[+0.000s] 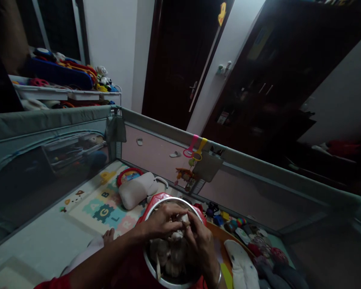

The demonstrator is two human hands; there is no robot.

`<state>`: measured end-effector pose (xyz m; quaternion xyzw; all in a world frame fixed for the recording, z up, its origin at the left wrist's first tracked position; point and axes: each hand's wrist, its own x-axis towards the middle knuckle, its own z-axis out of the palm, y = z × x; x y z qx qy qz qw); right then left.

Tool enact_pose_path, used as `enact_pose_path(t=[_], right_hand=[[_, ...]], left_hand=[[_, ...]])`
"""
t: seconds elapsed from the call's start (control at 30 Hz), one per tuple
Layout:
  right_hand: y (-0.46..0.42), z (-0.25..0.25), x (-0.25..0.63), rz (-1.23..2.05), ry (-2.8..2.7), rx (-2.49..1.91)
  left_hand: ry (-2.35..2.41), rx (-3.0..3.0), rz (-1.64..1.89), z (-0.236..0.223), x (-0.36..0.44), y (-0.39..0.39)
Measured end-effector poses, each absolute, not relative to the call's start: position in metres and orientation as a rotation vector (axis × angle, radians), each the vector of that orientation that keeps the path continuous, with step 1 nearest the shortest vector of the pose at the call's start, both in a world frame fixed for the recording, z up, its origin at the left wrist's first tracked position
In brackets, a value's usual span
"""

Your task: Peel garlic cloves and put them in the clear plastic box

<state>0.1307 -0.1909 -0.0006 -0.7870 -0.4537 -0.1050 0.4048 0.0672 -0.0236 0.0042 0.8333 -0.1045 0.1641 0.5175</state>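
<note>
A round metal bowl (156, 204) with a red rim sits low in the middle of the head view, filled with pale lumpy pieces (168, 253) that I cannot name. My left hand (164, 221) reaches over the bowl from the left, fingers curled and pinching a small pale piece (184, 219). Coming up from the lower right, my right hand (200, 243) meets it, fingers bent on the same piece. A metal bangle (219, 277) circles the right wrist. Both hands hover just above the bowl's contents.
I sit inside a grey mesh playpen (258, 166) on an alphabet foam mat (104, 206). A white pillow (136, 190), hanging ring toys (195, 148) and scattered small toys (237, 224) lie around. A toy-laden shelf (66, 86) stands back left, a dark door (180, 60) behind.
</note>
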Motion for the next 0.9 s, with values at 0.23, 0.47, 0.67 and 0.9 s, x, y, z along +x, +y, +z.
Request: enact_pose_path(t=[0.23, 0.47, 0.67, 0.9], right_hand=[[-0.192, -0.008, 0.13, -0.77, -1.561, -2.137], [-0.194, -0.016, 0.13, -0.867, -1.557, -2.174], [-0.195, -0.007, 0.132, -0.7, -1.453, -2.18], [-0.195, 0.001, 0.134, -0.33, -1.244, -2.021]], left_hand=[[-0.197, 2.074, 0.349, 0.003, 0.068, -0.024], [-0.17, 2.009, 0.31, 0.01, 0.066, -0.029], [-0.169, 2.026, 0.349, 0.009, 0.068, -0.03], [-0.253, 2.098, 0.43, 0.017, 0.065, -0.039]])
